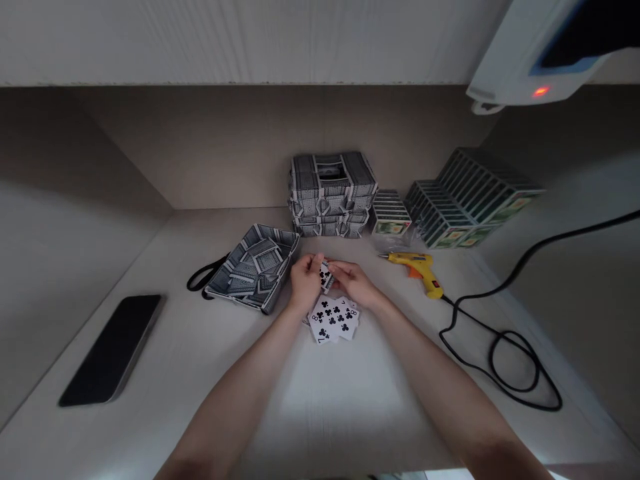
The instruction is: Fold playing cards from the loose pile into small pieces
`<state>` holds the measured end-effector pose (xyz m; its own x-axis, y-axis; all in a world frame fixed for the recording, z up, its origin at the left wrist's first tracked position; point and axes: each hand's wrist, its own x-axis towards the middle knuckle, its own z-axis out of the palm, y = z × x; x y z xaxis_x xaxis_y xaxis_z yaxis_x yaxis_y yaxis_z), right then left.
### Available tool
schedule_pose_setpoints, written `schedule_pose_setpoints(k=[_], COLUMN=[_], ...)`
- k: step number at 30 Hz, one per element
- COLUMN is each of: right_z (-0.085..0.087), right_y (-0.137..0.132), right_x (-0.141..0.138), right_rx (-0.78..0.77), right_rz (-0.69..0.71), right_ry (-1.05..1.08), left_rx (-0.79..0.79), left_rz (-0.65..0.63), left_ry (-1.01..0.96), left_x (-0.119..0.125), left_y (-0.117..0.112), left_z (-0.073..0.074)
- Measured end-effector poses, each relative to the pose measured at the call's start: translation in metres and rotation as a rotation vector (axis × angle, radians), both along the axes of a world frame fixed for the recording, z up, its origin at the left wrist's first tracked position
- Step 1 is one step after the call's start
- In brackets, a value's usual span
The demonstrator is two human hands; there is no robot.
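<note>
Between my two hands is a playing card (326,276) with black club marks, held up over the table and slightly tilted. My left hand (306,280) pinches its left side, and the fingers of my right hand (353,281) close on its right side. Whether it is a single card or folded together with another, I cannot tell. Just below my hands, a small loose pile of playing cards (334,320) lies face up, showing clubs. Left of my left hand sits an open tray made of patterned cards (267,307), with folded card pieces (260,263) inside.
A box built from folded cards (333,193) stands at the back. Stacked card packs (463,200) and a smaller row of packs (390,213) are to its right. A yellow glue gun (417,267) with a coiled black cable (500,387) lies right; a phone (113,350) lies left.
</note>
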<state>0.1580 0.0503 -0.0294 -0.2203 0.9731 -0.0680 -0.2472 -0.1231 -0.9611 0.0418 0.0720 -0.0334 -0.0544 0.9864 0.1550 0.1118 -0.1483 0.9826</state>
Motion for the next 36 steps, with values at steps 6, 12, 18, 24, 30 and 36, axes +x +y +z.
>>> schedule_pose_setpoints(k=[6,12,18,24,30,36], right_z=[-0.0006,0.0002,-0.0006,-0.0028,-0.0010,-0.0034], right_y=[0.0008,0.0018,-0.0004,-0.0002,0.0011,0.0035], right_x=[-0.0033,-0.0051,-0.0058,-0.0073,-0.0062,-0.0048], right_rx=[-0.056,-0.101,-0.096,-0.096,-0.157,-0.176], right_rz=[-0.039,-0.077,-0.099,-0.131,-0.062,-0.010], right_ry=[0.031,0.012,0.012,-0.006,0.081,0.128], left_rx=[0.081,0.321,0.410,0.368,0.288,0.206], left_rz=[0.037,0.104,0.110,0.096,0.102,0.105], left_ry=[0.201,0.562,0.728,0.641,0.489,0.392], left_x=[-0.0015,-0.0027,-0.0066,-0.0065,-0.0060,-0.0053], left_y=[-0.0006,-0.0043,-0.0045,-0.0047,-0.0027,-0.0013], left_z=[-0.0009,-0.0015,-0.0034,-0.0020,0.0006,0.0022])
